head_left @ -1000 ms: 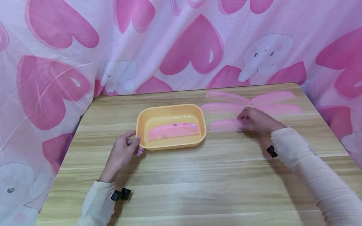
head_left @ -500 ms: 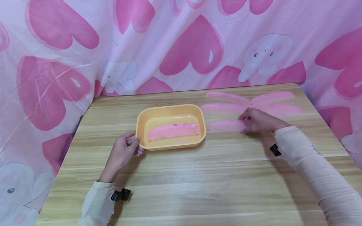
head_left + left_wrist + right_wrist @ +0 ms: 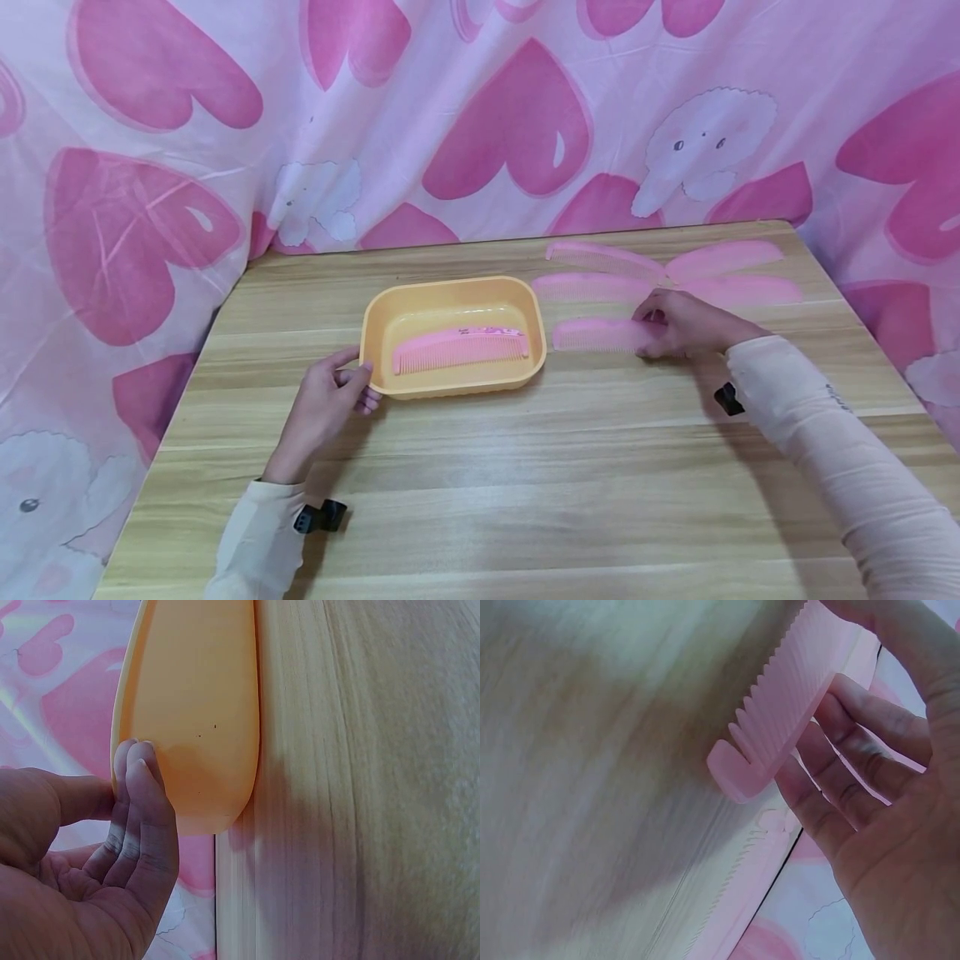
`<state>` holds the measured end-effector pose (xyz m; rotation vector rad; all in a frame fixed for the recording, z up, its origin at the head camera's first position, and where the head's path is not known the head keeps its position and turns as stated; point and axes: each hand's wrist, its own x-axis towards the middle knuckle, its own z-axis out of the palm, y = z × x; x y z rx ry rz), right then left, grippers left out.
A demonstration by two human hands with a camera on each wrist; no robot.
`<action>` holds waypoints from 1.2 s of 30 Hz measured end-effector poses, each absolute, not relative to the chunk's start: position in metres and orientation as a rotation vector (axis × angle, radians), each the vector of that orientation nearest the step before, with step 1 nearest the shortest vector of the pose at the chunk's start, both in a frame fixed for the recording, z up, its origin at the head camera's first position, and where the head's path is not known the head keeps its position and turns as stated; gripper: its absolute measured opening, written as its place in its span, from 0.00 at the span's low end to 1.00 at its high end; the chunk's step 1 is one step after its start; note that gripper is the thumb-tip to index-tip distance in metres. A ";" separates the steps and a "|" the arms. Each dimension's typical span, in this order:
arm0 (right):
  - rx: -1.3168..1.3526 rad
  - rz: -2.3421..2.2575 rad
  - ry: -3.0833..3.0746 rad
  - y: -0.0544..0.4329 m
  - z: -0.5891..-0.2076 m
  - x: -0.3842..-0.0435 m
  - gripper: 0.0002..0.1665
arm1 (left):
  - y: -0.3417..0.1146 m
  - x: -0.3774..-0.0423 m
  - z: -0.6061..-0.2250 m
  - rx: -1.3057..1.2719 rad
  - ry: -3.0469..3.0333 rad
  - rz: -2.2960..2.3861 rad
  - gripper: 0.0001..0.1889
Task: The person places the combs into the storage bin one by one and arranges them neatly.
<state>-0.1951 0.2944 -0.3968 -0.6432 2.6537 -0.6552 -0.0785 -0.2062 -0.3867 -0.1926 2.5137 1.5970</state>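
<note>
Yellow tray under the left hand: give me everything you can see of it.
The yellow tray is a rectangular, open-topped container with rounded corners, raised walls and a narrow rim; it looks like smooth, slightly glossy plastic. The left wrist view shows a few tiny dark specks on its outer wall. It sits upright on the wooden table, long sides running roughly left to right. The left hand grips its near left corner. One pink comb lies inside.

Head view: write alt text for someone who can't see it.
A person's right grip holds a pink comb at a wooden table, while the left grip holds the left end of a yellow tray with another pink comb inside. Four more pink combs lie farther back, before a pink heart-patterned cloth.
</note>
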 end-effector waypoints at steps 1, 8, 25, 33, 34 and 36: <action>-0.639 -0.652 2.653 0.294 -0.397 -0.195 0.32 | -0.206 -0.078 -0.386 -0.194 2.512 1.601 0.23; -0.636 -0.645 2.656 0.293 -0.398 -0.195 0.34 | -0.206 -0.078 -0.386 -0.178 2.497 1.626 0.24; -0.585 -0.695 2.701 0.293 -0.371 -0.197 0.34 | -0.206 -0.079 -0.386 -0.188 2.510 1.609 0.22; -0.635 -0.689 2.757 0.287 -0.352 -0.201 0.27 | -0.205 -0.079 -0.385 -0.200 2.514 1.595 0.23; -0.631 -0.690 2.762 0.286 -0.350 -0.202 0.27 | -0.205 -0.079 -0.385 -0.202 2.512 1.596 0.23; -0.645 -0.690 2.769 0.283 -0.345 -0.203 0.28 | -0.205 -0.079 -0.385 -0.205 2.508 1.602 0.23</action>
